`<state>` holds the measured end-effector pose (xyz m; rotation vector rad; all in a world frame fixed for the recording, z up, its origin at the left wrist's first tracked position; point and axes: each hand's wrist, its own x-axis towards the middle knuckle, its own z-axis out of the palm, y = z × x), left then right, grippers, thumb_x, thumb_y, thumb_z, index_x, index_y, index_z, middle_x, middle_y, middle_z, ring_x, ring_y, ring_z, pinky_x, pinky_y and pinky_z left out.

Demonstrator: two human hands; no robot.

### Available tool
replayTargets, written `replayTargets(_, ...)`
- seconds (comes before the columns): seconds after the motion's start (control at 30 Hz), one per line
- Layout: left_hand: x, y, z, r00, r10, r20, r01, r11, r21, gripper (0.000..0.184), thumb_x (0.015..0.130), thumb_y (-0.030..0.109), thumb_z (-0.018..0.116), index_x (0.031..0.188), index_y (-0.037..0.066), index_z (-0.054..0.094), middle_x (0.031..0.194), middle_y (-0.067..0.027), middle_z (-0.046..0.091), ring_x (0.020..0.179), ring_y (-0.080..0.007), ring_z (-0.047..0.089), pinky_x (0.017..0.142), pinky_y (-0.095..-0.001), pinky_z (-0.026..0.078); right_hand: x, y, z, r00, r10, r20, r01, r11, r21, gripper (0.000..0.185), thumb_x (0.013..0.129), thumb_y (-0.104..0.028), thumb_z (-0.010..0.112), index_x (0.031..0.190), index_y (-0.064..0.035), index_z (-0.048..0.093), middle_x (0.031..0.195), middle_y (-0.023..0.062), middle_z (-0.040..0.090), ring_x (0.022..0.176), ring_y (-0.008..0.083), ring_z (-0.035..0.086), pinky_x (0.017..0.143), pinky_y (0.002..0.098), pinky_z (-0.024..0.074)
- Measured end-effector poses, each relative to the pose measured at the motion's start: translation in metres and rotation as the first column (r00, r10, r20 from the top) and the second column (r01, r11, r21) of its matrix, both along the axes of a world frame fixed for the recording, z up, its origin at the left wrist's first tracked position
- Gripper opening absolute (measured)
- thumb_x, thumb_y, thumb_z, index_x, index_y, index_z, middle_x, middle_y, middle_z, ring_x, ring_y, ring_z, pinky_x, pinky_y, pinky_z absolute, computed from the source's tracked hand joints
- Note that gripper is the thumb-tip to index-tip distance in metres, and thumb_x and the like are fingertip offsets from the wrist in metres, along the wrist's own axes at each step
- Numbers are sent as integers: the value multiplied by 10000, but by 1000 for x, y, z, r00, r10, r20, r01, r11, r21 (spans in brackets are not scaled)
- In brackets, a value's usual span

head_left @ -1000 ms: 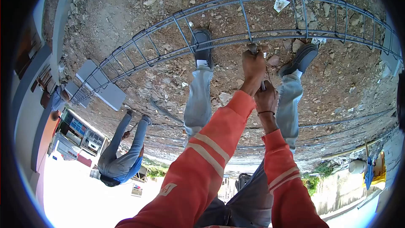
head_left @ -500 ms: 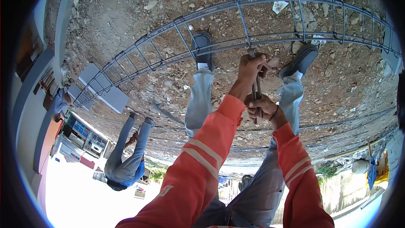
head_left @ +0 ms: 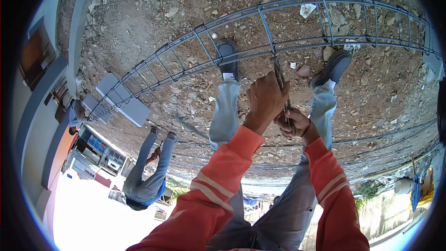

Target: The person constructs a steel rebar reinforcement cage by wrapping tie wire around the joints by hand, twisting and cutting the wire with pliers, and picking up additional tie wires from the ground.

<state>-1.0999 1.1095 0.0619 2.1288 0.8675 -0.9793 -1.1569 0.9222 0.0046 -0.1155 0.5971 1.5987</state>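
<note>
A long steel tool (head_left: 279, 75), which looks like a pair of pincers, has its tip against the near lower bar of a rebar cage (head_left: 266, 24). My right hand (head_left: 293, 122) is closed around the handles at their lower end. Higher up the handles, my left hand (head_left: 268, 98) is closed with its back towards me, and its fingertips are partly hidden. The cage is made of long bars and rectangular stirrups. It stretches across the ground in front of my shoes. Whatever lies inside the tool's jaws is too small to make out.
My shoes (head_left: 226, 56) stand apart, close to the cage. Grey boards (head_left: 121, 98) lie near the cage's left end. One person (head_left: 144, 176) stands behind at left; another (head_left: 75, 114) is by the cage's far end. Long loose bars (head_left: 367, 140) and rubble cover the ground.
My left hand has shifted from near the tool's head down its handles, turning its back towards me. The tool's tip stays at the cage bar. My right hand sits slightly lower.
</note>
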Motion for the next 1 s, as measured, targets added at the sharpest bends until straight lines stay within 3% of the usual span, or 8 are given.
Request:
replayTargets(0.23,7,11,-5,991,-131,-31,130,991,-33,523,879,508,646,706,15,623,635,-197,642,644,-369,675,595,-455,516,2,-3,13,958,-196,-211,214,974,71,678,958,-609,437,1156,36,505,550,28,533,398,150,566,366,264,478)
replayTargets(0.37,-5,24,-25,965,132,-226,-226,857,-463,552,893,526,629,664,24,650,576,-181,617,599,-334,659,564,-462,475,22,9,43,983,-178,-40,173,980,-101,607,956,-509,558,1208,34,452,585,28,546,399,144,558,368,256,465)
replayTargets(0.43,-14,17,-18,997,-76,3,76,994,-79,529,904,491,624,677,15,649,585,-187,623,622,-345,666,591,-456,490,31,22,53,590,556,586,-105,772,-627,492,930,-309,644,1220,32,437,613,29,543,396,138,541,365,258,441)
replayTargets(0.47,-17,13,-15,997,-75,3,75,994,-83,529,904,491,624,677,15,649,585,-187,623,622,-345,666,591,-456,490,35,21,52,584,574,574,-93,750,-655,455,854,-132,674,1208,27,437,614,38,538,435,142,566,380,272,439)
replayTargets(0.57,-19,6,-16,987,-159,19,158,987,23,531,888,502,629,687,11,653,636,-188,650,664,-364,674,621,-468,501,31,6,42,931,307,198,-186,864,-468,461,802,-22,701,1176,24,436,628,44,542,503,151,608,405,302,462)
replayTargets(0.77,-93,18,-76,936,261,-237,-320,912,-258,530,864,481,609,750,-34,648,713,-186,659,712,-349,657,664,-444,472,-20,-8,3,950,179,257,-63,913,-404,122,911,-33,620,1027,-9,591,1156,215,650,1058,319,671,946,383,555)
replayTargets(0.93,-123,49,-105,955,219,200,-234,971,51,396,906,375,556,856,-14,612,754,-177,627,645,-298,604,604,-416,454,-48,-33,-33,273,669,691,-318,741,-592,226,862,-20,625,1081,-77,634,1092,142,638,982,267,629,817,392,503)
replayTargets(1.0,-118,68,-107,871,490,-32,-448,767,-459,305,970,302,494,879,33,606,711,-81,583,637,-189,560,577,-332,428,-58,-35,-43,-48,729,683,-178,667,-724,342,852,-131,676,1189,-164,634,1068,175,600,1013,312,595,869,423,475)
